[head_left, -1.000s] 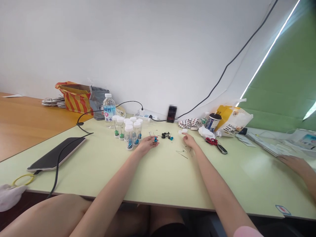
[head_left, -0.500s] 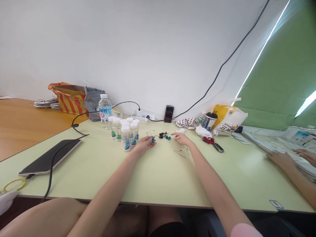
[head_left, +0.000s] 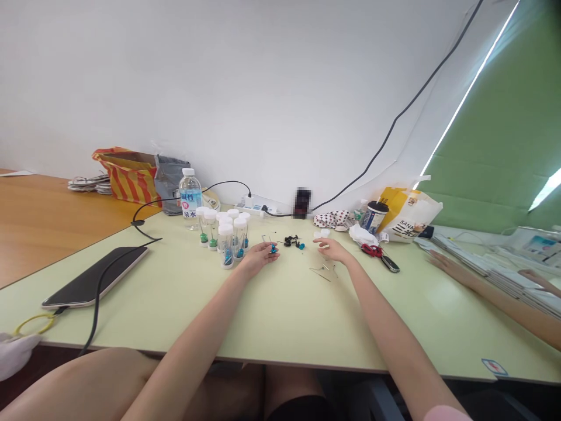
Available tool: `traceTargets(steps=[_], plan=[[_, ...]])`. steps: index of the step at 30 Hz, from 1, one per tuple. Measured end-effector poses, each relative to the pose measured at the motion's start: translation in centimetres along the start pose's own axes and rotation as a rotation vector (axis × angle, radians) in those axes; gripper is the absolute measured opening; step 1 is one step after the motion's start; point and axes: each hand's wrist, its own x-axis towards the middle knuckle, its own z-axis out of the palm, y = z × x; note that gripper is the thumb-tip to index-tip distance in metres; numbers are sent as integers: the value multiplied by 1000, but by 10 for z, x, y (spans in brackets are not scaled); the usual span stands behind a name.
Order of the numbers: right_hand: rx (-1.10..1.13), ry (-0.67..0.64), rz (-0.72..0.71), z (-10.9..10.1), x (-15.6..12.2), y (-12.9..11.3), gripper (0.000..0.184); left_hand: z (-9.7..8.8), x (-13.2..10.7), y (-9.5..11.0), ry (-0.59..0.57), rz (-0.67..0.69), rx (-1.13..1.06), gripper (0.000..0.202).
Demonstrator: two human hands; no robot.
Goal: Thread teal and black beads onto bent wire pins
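**Q:** What is the state of the hands?

**A:** They are apart. The left hand (head_left: pixel 258 259) is closed at the fingertips on a small glossy blue component (head_left: pixel 273 249). The right hand (head_left: pixel 335 250) is open, palm down, with fingers extended and holding nothing visible.

**Q:** What lies between and around them?

**A:** A cluster of small black parts (head_left: pixel 290 240), their exact shape too small to tell, sits between the hands, with one small blue piece at its right end. A thin bent metal wire (head_left: pixel 265 239) lies just beyond the left fingertips. Small white rounded pieces (head_left: pixel 321 234) lie just beyond the right fingertips, and slender metal pins (head_left: pixel 322 273) lie near the right palm.

**Q:** What stands to the left?

**A:** A tight group of clear cylindrical vials with white caps (head_left: pixel 226 240) stands just beside the left hand, holding green and blue parts. Behind them stands a clear plastic water bottle with a blue label (head_left: pixel 190 196).

**Q:** What else is on the surface?

**A:** The smooth, pale green tabletop (head_left: pixel 280 327) also carries a flat black tablet with a pale rim (head_left: pixel 94 278) and red-handled scissors (head_left: pixel 371 251). At the far right, a co-worker's hand (head_left: pixel 445 264) rests on the tabletop near stacked paper booklets (head_left: pixel 504 278).
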Motion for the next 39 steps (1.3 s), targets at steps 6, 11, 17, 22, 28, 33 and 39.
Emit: traceTargets(steps=[6, 11, 17, 22, 28, 33, 39], plan=[[-31, -34, -84, -12, -25, -11, 20, -1, 0, 0, -12, 1, 5, 13], [-140, -79, -116, -20, -51, -19, 14, -2, 1, -1, -22, 6, 16, 14], [-153, -57, -102, -18, -58, -17, 12, -3, 1, -1, -24, 6, 20, 15], [-82, -47, -106, -9, -44, -23, 12, -2, 0, 1, -22, -5, 23, 15], [-54, -15, -88, -8, -37, -13, 13, -1, 0, 0, -20, 2, 22, 13], [-68, 10, -39, -11, -34, 5, 13, 0, -1, 0, -9, 3, 14, 13], [-56, 121, -7, 13, -1, -18, 20, -1, 1, -1, -4, 2, 8, 14]])
